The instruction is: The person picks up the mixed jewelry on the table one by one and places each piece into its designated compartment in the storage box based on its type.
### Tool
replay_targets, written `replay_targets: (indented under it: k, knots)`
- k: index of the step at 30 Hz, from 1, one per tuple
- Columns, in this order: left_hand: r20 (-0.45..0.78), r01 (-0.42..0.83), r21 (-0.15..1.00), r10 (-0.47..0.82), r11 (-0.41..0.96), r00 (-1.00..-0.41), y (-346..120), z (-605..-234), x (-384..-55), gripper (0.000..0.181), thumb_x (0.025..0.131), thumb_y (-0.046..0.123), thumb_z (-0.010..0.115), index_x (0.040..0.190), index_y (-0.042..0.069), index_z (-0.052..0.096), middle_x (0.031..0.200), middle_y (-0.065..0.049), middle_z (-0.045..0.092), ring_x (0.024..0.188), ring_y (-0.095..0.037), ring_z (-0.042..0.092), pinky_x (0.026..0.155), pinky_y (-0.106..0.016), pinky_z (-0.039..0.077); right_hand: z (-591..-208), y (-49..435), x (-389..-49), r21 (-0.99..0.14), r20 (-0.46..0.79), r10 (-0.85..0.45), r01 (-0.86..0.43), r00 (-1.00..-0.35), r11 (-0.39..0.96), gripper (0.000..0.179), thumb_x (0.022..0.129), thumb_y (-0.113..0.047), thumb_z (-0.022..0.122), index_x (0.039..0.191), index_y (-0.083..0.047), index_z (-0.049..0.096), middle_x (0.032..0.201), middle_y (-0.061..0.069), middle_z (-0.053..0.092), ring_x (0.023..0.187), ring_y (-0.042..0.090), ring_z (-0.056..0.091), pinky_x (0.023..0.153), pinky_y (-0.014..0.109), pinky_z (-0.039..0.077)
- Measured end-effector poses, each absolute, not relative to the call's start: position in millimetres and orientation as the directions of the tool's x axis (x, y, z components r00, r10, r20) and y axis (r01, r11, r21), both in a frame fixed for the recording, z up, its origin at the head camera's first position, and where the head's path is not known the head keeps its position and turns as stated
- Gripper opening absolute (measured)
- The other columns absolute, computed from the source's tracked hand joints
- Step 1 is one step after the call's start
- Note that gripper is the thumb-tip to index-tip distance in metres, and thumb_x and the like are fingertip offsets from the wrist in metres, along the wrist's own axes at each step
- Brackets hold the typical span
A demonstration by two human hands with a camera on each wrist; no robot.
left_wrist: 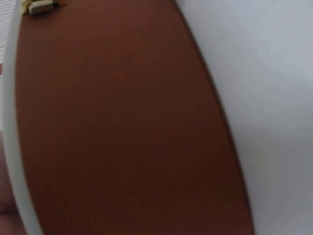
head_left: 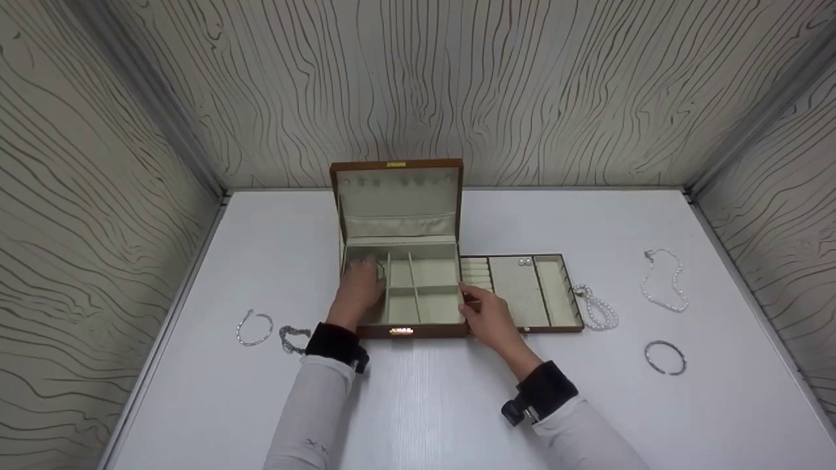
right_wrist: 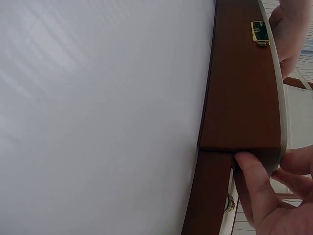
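Note:
A brown jewelry box [head_left: 413,331] stands with its lid [head_left: 398,196] raised, showing cream compartments. My left hand [head_left: 359,287] reaches down into the long left compartment; its fingertips are blurred and partly hidden. A thin curved piece like a bracelet [head_left: 381,269] shows beside those fingers, but whether they hold it cannot be told. With thumb and fingers on either side of the wall, my right hand [head_left: 490,316] grips the box's right edge near the front corner, also seen in the right wrist view. The left wrist view mostly shows the box's brown front [left_wrist: 122,122].
A side drawer [head_left: 552,328] extends right from the box, with earrings [head_left: 524,261] in it. Pearl strands [head_left: 601,313] lie against its end. Farther right are a pearl necklace [head_left: 682,281] and a bangle [head_left: 646,356]. At left lie a silver bracelet [head_left: 239,334] and a beaded bracelet [head_left: 285,338].

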State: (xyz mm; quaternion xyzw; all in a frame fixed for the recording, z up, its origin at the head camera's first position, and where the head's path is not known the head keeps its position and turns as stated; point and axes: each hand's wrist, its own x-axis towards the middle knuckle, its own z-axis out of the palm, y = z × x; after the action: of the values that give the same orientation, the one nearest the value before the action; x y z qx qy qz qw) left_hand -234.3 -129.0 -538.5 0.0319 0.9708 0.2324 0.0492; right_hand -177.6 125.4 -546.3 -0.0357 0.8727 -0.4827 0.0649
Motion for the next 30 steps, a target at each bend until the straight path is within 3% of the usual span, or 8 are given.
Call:
replay_targets:
  k: [9,16,26,30]
  knots:
    - [-0.124,0.002,0.444,0.063,0.896,-0.99,-129.1,-541.0,-233.9,0.041,0.096,0.017,0.061,0.127,-0.008,0.054,0.121,-0.032,0.056,0.113,-0.045,0.054,0.095,-0.053,0.046,-546.8,124.2,-177.1,-0.844,-0.068,-0.132,-0.014,-0.989,0.536,0.043,0.094,0.0,0.062,0.136,0.0,0.055,0.112,0.015,0.065,0.097,0.024,0.065,0.07,0.031,0.055]
    - [-0.096,0.045,0.396,0.091,0.917,-0.991,-128.8,-541.8,-234.2,0.032,0.094,0.013,0.06,0.111,-0.014,0.061,0.108,-0.033,0.059,0.101,-0.045,0.059,0.087,-0.052,0.05,-546.7,124.7,-176.9,-0.849,-0.067,-0.136,-0.015,-0.988,0.529,0.043,0.094,0.0,0.062,0.137,0.0,0.055,0.114,0.016,0.064,0.096,0.023,0.065,0.069,0.032,0.055]
    - [-0.131,0.046,0.37,0.101,0.928,-0.986,-125.7,-533.5,-226.1,0.033,0.1,0.016,0.055,0.111,-0.015,0.06,0.105,-0.029,0.059,0.1,-0.04,0.059,0.086,-0.048,0.051,-546.9,125.7,-175.9,-0.853,-0.071,-0.134,-0.01,-0.988,0.522,0.044,0.095,0.0,0.061,0.138,-0.001,0.054,0.116,0.016,0.063,0.098,0.023,0.064,0.066,0.03,0.055]
    - [-0.1,0.069,0.427,0.123,0.901,-0.987,-127.1,-521.5,-214.4,0.039,0.099,0.016,0.056,0.124,-0.015,0.054,0.115,-0.031,0.056,0.108,-0.041,0.057,0.092,-0.048,0.049,-545.9,126.2,-176.5,-0.855,-0.069,-0.127,-0.007,-0.989,0.518,0.044,0.094,0.0,0.062,0.138,-0.001,0.055,0.115,0.015,0.064,0.097,0.023,0.065,0.063,0.029,0.055]
